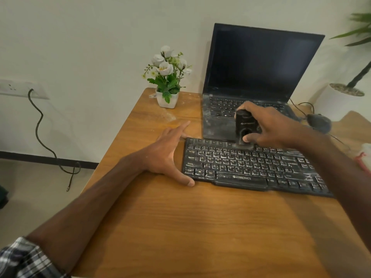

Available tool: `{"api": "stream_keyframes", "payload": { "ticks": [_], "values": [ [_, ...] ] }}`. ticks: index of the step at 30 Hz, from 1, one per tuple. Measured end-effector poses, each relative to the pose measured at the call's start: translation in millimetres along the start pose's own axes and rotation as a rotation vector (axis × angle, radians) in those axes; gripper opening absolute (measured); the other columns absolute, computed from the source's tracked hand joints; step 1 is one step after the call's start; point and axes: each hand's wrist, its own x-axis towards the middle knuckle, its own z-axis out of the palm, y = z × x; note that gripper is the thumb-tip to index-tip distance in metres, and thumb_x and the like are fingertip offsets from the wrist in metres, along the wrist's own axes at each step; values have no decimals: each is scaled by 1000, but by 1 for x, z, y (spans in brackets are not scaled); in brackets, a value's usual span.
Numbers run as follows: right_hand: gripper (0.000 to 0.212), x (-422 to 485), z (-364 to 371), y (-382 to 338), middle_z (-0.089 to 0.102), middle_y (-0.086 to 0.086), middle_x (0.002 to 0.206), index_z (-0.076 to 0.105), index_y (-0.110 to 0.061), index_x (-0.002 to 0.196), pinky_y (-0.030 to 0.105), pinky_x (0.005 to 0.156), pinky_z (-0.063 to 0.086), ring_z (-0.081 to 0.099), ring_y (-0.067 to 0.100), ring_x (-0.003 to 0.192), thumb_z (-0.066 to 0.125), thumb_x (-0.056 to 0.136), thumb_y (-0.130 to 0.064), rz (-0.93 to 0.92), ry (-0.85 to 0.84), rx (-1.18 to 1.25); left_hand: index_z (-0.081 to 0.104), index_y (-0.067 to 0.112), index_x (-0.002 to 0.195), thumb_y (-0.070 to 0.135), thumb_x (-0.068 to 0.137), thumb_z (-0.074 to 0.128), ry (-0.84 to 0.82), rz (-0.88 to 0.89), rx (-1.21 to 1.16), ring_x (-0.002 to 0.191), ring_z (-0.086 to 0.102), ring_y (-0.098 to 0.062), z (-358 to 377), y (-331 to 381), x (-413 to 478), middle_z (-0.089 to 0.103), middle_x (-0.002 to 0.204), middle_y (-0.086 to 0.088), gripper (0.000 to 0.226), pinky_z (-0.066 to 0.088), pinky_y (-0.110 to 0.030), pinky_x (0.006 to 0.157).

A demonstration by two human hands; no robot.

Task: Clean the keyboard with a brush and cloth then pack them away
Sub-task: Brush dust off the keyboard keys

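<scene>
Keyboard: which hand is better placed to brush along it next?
Right. The right hand grips the brush, its bristles on the top row of the keyboard. The left hand lies open on the table, thumb at the keyboard's left edge.

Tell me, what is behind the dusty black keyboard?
An open black laptop with a dark screen sits behind the dusty black keyboard. The right hand, gripping a small black brush, hides part of the laptop's keys.
</scene>
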Motion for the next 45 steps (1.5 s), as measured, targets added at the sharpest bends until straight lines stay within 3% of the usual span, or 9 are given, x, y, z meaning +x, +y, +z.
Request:
{"api": "stream_keyframes", "payload": {
  "ticks": [6, 16, 19, 23, 27, 31, 35, 40, 45],
  "values": [
    [59, -2, 10, -2, 64, -4, 107, 46, -27, 125, 32, 75, 61, 66, 13, 95, 82, 82, -9, -44, 125, 224, -2, 47, 162, 81, 38, 88, -13, -1, 25, 146, 21, -11, -1, 2, 0, 16, 146, 34, 156, 31, -54, 122],
    [64, -14, 0, 26, 63, 1, 110, 42, -27, 130, 26, 72, 52, 63, 17, 95, 82, 82, -10, 20, 83, -15, 7, 45, 162, 86, 35, 84, -6, -3, 56, 143, 24, -11, -2, 2, 1, 19, 142, 31, 153, 33, -53, 121],
    [61, -12, 9, 17, 62, -4, 109, 45, -26, 127, 22, 72, 54, 64, 11, 95, 81, 82, -9, -11, 161, 135, 8, 46, 162, 85, 36, 85, -5, 3, 53, 142, 24, -8, -2, 2, 0, 19, 141, 32, 152, 33, -51, 121],
    [61, -19, 17, 25, 62, -2, 108, 42, -28, 127, 25, 67, 58, 65, 11, 94, 80, 83, -9, 17, 158, 161, 10, 45, 161, 85, 37, 84, 6, 16, 57, 139, 26, -8, -2, 1, 1, 20, 135, 36, 150, 34, -50, 121],
    [62, -21, -3, 36, 64, 1, 106, 42, -26, 130, 35, 76, 59, 65, 17, 94, 81, 83, -11, 40, 92, -20, 12, 45, 161, 86, 36, 83, 9, 24, 59, 140, 27, -9, -1, -1, 2, 20, 136, 34, 149, 35, -51, 120],
    [60, -18, 1, 35, 64, 0, 109, 43, -25, 128, 29, 76, 57, 65, 15, 96, 81, 83, -12, 15, 150, 65, 13, 46, 160, 87, 36, 83, 7, 26, 63, 140, 27, -9, -2, -3, 4, 20, 140, 31, 148, 36, -51, 119],
    [61, -27, 6, 50, 64, 1, 109, 43, -24, 129, 34, 76, 61, 66, 17, 96, 81, 83, -11, 58, 177, 135, 17, 43, 160, 87, 36, 83, 22, 37, 72, 138, 27, -5, -1, -4, 4, 22, 142, 29, 147, 35, -47, 120],
    [60, -38, -18, 62, 64, 0, 103, 45, -23, 129, 38, 78, 58, 65, 18, 91, 82, 82, -10, 105, 111, -9, 17, 44, 160, 87, 37, 82, 27, 54, 95, 137, 26, -4, 1, -5, 5, 21, 139, 32, 146, 35, -45, 119],
    [60, -39, 0, 57, 59, -9, 101, 43, -23, 127, 19, 66, 55, 63, 7, 92, 82, 83, -13, 49, 198, 137, 21, 50, 157, 87, 37, 84, 35, 78, 102, 136, 27, -3, 1, -7, 6, 24, 137, 36, 140, 36, -42, 116]
  ]
}}
